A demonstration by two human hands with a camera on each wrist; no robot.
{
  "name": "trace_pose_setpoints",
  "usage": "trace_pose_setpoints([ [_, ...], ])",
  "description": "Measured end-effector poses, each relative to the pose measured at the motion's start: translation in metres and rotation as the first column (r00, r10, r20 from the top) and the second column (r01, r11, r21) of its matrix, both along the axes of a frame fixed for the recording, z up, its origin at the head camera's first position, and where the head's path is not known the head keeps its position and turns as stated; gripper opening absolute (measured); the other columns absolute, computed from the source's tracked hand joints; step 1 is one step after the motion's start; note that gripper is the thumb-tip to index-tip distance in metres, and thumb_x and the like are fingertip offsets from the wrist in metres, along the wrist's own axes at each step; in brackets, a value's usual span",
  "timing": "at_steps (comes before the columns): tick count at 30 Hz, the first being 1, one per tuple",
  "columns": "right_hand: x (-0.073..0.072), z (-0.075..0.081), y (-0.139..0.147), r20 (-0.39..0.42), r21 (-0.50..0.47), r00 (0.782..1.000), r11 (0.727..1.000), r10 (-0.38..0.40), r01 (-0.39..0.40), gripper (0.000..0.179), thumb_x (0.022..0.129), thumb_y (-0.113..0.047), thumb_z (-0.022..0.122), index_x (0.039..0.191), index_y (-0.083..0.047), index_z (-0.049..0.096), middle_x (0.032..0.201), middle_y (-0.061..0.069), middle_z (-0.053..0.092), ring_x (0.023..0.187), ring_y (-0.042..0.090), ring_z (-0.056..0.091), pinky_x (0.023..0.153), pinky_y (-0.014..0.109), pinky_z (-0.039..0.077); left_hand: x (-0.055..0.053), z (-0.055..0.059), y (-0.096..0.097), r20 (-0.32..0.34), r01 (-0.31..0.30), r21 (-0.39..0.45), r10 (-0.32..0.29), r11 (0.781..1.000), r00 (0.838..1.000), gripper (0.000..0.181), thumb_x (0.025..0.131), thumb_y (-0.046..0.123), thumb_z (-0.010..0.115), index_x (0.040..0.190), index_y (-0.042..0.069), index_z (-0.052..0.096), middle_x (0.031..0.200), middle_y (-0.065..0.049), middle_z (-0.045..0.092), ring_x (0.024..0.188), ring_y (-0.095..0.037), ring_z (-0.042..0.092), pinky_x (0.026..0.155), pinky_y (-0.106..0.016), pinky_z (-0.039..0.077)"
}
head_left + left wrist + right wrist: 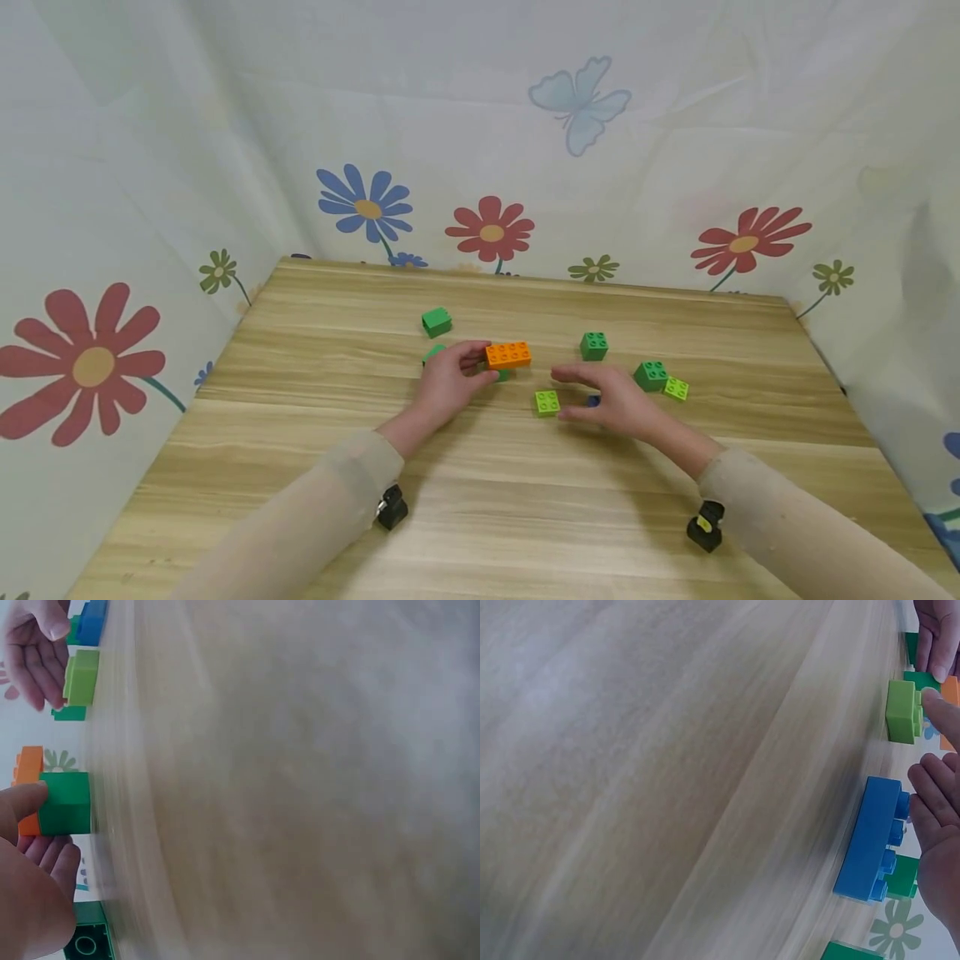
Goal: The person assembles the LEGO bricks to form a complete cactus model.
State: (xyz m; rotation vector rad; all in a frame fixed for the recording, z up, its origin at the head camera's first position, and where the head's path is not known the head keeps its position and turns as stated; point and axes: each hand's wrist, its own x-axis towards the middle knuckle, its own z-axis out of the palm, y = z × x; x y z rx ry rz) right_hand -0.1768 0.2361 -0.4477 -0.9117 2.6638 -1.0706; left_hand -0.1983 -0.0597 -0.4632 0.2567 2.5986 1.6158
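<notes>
Pinching an orange brick [507,355] atop a green brick [66,806] with the left hand [447,382], just below centre of the head view. Spreading the right hand [618,400] wide, lower right of centre, partly covering a blue brick [868,838]; near a lime brick [547,403], cannot tell whether touching.

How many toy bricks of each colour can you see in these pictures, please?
Dark green bricks: 5
Lime green bricks: 2
Orange brick: 1
Blue brick: 1
Total in view: 9
</notes>
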Motion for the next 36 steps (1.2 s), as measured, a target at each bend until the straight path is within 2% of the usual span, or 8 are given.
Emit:
trace_pose_setpoints([
  [10, -0.001, -0.003, -0.001, -0.066, 0.056, 0.998, 0.998, 0.024, -0.02, 0.062, 0.088, -0.02, 0.09, 0.142, 0.0, 0.066, 0.139, 0.009, 0.072, 0.13, 0.03, 0.067, 0.111, 0.053, 0.053, -0.007, 0.001, -0.006, 0.017, 0.074, 0.003, -0.074, 0.997, 0.997, 0.044, 0.094, 0.009, 0.084, 0.136, 0.005, 0.07, 0.129, -0.012, 0.074, 0.119, -0.028, 0.072, 0.103, -0.039, 0.06],
  [18, 0.001, -0.006, -0.006, -0.12, 0.072, 0.992, 0.997, 0.023, -0.014, 0.056, 0.088, -0.019, 0.091, 0.136, -0.003, 0.07, 0.133, 0.007, 0.075, 0.125, 0.028, 0.07, 0.107, 0.051, 0.056, -0.01, 0.003, -0.008, 0.029, 0.145, 0.003, -0.145, 0.989, 0.989, 0.047, 0.096, 0.01, 0.082, 0.14, 0.005, 0.068, 0.132, -0.012, 0.073, 0.122, -0.027, 0.071, 0.105, -0.039, 0.059],
  [29, 0.004, -0.009, -0.011, -0.122, 0.058, 0.992, 0.998, 0.018, -0.011, 0.048, 0.088, -0.016, 0.09, 0.132, -0.004, 0.073, 0.13, 0.007, 0.076, 0.124, 0.029, 0.07, 0.108, 0.051, 0.055, -0.01, 0.001, -0.006, 0.019, 0.204, 0.018, -0.204, 0.979, 0.979, 0.045, 0.097, 0.008, 0.081, 0.14, 0.003, 0.068, 0.133, -0.014, 0.073, 0.124, -0.029, 0.071, 0.105, -0.038, 0.058],
  [36, 0.005, -0.011, -0.013, -0.159, 0.047, 0.987, 0.999, 0.012, -0.005, 0.045, 0.088, -0.012, 0.09, 0.129, -0.003, 0.074, 0.127, 0.009, 0.077, 0.12, 0.03, 0.071, 0.106, 0.052, 0.057, -0.011, 0.0, -0.007, 0.018, 0.212, 0.021, -0.212, 0.977, 0.977, 0.046, 0.097, 0.009, 0.081, 0.14, 0.003, 0.068, 0.134, -0.013, 0.072, 0.123, -0.028, 0.071, 0.105, -0.038, 0.058],
])
